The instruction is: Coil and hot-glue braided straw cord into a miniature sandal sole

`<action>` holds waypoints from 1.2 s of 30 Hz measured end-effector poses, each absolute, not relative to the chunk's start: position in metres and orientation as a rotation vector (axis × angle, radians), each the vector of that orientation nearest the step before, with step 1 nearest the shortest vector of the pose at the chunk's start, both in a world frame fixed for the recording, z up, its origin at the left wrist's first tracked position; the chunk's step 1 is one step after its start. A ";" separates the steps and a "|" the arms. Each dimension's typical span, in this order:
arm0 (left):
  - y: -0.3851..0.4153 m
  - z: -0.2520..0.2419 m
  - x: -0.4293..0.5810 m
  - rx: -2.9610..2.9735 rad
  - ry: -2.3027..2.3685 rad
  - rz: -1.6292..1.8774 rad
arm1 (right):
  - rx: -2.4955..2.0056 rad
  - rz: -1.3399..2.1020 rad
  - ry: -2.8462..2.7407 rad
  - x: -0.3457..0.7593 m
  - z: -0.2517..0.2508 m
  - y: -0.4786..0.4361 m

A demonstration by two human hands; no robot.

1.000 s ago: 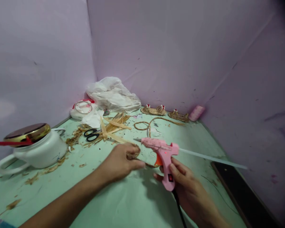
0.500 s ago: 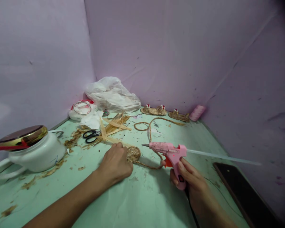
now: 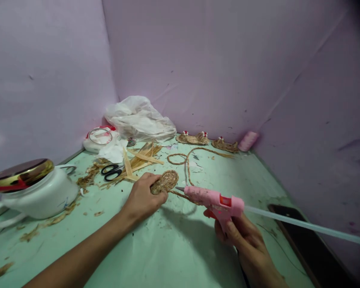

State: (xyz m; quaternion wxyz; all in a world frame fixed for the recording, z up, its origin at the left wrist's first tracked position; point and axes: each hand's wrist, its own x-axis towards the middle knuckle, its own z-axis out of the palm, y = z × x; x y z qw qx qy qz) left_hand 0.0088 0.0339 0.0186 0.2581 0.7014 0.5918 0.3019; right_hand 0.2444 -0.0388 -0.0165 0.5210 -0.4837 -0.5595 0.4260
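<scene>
My left hand (image 3: 142, 198) is closed on a small oval coil of jute rope (image 3: 165, 181), tilted up off the green table (image 3: 174, 256). The rope's loose tail (image 3: 187, 158) runs back across the table toward the far wall. My right hand (image 3: 243, 236) grips the handle of a pink hot glue gun (image 3: 214, 199). Its metal tip points left, almost touching the coil's lower edge. A long clear glue stick (image 3: 306, 227) juts out of the gun's back to the right.
Black scissors (image 3: 111, 171) lie among straw strips (image 3: 142, 157). A white pot with a gold lid (image 3: 27, 188) stands at the left. A plastic bag (image 3: 139, 119), a round white container (image 3: 99, 138), two small woven pieces (image 3: 208, 141), a pink spool (image 3: 247, 141) and a dark slab (image 3: 306, 248) are around.
My left hand has lifted and tilted the rope coil up from the table. The glue gun has swung down and left, bringing its tip to the coil.
</scene>
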 end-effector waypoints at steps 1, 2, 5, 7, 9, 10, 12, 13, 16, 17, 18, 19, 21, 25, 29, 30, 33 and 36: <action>0.034 0.018 0.009 1.906 1.604 0.823 | -1.173 1.020 -1.354 0.244 -0.017 -0.039; 0.034 0.017 0.008 1.911 1.602 0.827 | -1.194 1.018 -1.357 0.244 -0.018 -0.040; 0.035 0.016 0.007 1.922 1.601 0.825 | -1.267 0.998 -1.333 0.243 -0.018 -0.042; 0.034 0.017 0.006 1.917 1.609 0.819 | -1.283 0.997 -1.330 0.243 -0.019 -0.044; 0.033 0.018 0.006 1.917 1.613 0.818 | -1.275 1.007 -1.335 0.242 -0.019 -0.044; 0.033 0.019 0.007 1.917 1.611 0.817 | -1.270 1.011 -1.335 0.242 -0.019 -0.044; 0.032 0.020 0.007 1.920 1.601 0.814 | -1.264 1.011 -1.336 0.242 -0.020 -0.044; 0.032 0.020 0.007 1.921 1.599 0.812 | -1.264 1.010 -1.338 0.242 -0.020 -0.044; 0.032 0.020 0.007 1.930 1.600 0.800 | -1.264 1.008 -1.350 0.243 -0.020 -0.044; 0.033 0.020 0.007 1.931 1.601 0.796 | -1.263 1.008 -1.356 0.243 -0.020 -0.044; 0.033 0.020 0.007 1.928 1.604 0.794 | -1.263 1.005 -1.364 0.243 -0.020 -0.044; 0.033 0.020 0.007 1.922 1.604 0.793 | -1.266 0.998 -1.369 0.243 -0.021 -0.044; 0.033 0.020 0.007 1.910 1.607 0.795 | -1.273 0.985 -1.371 0.244 -0.022 -0.044; 0.032 0.021 0.006 1.923 1.590 0.790 | -1.267 0.958 -1.374 0.246 -0.024 -0.043; 0.032 0.021 0.007 1.932 1.576 0.802 | -1.281 0.942 -1.390 0.247 -0.025 -0.042; 0.032 0.021 0.007 1.928 1.577 0.807 | -1.290 0.944 -1.375 0.246 -0.024 -0.043; 0.032 0.021 0.007 1.919 1.577 0.813 | -1.307 0.953 -1.329 0.244 -0.022 -0.044; 0.031 0.022 0.007 1.918 1.569 0.805 | -1.298 0.959 -1.305 0.244 -0.020 -0.043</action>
